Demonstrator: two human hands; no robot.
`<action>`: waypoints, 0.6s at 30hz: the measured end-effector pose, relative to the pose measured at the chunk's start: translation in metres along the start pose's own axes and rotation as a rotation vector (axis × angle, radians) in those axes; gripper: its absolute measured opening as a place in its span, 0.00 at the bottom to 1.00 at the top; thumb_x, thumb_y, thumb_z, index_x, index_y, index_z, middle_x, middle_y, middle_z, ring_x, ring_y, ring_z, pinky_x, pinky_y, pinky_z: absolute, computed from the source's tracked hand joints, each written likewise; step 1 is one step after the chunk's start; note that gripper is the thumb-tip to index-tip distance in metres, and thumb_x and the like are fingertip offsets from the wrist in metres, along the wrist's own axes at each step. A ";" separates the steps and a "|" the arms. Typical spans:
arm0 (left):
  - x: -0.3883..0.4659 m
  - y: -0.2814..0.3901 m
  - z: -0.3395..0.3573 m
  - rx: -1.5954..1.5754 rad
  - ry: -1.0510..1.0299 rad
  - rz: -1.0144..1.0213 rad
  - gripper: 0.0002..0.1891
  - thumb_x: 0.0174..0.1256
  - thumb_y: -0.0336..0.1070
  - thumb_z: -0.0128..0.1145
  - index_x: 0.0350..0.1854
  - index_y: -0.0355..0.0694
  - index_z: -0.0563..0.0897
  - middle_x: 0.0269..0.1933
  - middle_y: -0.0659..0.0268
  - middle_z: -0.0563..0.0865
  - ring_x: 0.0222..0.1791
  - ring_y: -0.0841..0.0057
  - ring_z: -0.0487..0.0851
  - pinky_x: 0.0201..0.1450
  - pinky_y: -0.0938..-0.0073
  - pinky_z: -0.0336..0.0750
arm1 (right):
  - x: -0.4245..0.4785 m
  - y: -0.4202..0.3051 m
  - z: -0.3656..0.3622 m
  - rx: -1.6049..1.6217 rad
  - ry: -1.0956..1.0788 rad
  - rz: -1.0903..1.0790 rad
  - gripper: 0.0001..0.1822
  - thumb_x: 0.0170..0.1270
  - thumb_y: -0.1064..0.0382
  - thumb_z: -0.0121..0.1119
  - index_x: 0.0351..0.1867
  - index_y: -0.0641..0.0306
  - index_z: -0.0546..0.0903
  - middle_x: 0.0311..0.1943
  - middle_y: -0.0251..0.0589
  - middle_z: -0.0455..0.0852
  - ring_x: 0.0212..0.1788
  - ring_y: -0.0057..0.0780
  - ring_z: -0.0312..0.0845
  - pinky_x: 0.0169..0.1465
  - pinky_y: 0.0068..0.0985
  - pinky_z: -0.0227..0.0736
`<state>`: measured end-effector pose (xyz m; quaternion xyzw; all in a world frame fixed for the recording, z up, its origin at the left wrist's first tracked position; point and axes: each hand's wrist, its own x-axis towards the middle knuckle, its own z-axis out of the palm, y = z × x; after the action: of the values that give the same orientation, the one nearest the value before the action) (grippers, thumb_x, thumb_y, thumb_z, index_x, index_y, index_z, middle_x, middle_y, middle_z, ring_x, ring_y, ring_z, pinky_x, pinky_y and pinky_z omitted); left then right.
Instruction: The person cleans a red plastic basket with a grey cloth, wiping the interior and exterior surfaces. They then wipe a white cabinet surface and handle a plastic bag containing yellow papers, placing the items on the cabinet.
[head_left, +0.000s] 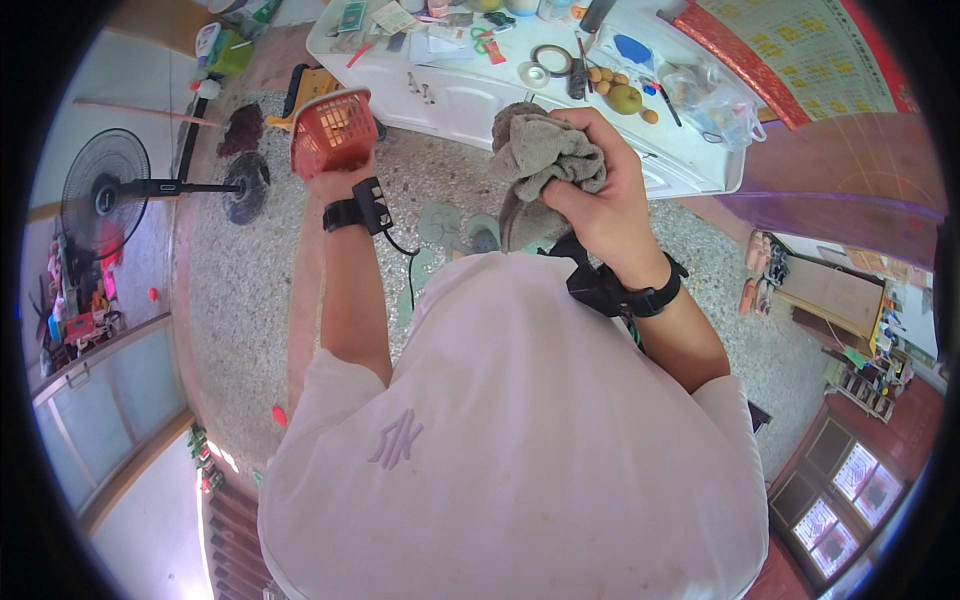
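Note:
My left hand (339, 180) grips the underside of a small red plastic basket (330, 139) with slotted sides and a pale rim. The basket is held out over the floor, tilted with its opening turned to the left. In my right hand (604, 187) is a crumpled grey-brown cloth (551, 154), pinched between thumb and fingers, with one end hanging down. The cloth is held in front of the white cabinet (469, 105). Both wrists wear black straps with small devices, and a cable runs from the left one.
On the cabinet top lie tape rolls (553, 60), a green-brown fruit (624, 99), small round fruits (606, 77), green scissors (480, 39) and a plastic bag (712, 105). A standing fan (106, 193) is at the left, near a yellow-and-black stool (311, 86). Shoes (757, 255) stand at the right.

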<state>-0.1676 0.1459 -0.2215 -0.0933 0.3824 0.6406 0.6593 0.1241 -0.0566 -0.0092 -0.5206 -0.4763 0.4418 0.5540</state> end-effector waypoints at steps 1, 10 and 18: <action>0.002 -0.003 -0.007 0.006 0.060 0.035 0.34 0.71 0.64 0.44 0.73 0.52 0.74 0.74 0.62 0.76 0.72 0.51 0.74 0.66 0.33 0.72 | 0.000 0.000 0.000 0.011 0.000 0.007 0.26 0.54 0.79 0.63 0.57 0.64 0.78 0.47 0.33 0.86 0.51 0.20 0.80 0.57 0.23 0.76; 0.020 -0.008 -0.066 0.145 0.337 0.197 0.37 0.67 0.68 0.49 0.73 0.52 0.74 0.74 0.61 0.76 0.71 0.51 0.75 0.65 0.34 0.73 | -0.001 0.004 -0.001 0.057 0.013 0.054 0.26 0.54 0.80 0.63 0.57 0.64 0.78 0.47 0.33 0.86 0.50 0.19 0.81 0.56 0.22 0.76; 0.028 0.005 -0.106 0.106 0.110 0.093 0.37 0.66 0.68 0.50 0.73 0.52 0.74 0.73 0.59 0.76 0.71 0.51 0.75 0.64 0.33 0.74 | -0.004 0.005 -0.002 0.056 0.025 0.066 0.26 0.53 0.80 0.62 0.57 0.65 0.78 0.47 0.33 0.87 0.50 0.19 0.81 0.56 0.22 0.76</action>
<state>-0.2163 0.1032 -0.3103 -0.0756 0.4552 0.6432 0.6110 0.1255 -0.0605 -0.0145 -0.5259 -0.4394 0.4663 0.5594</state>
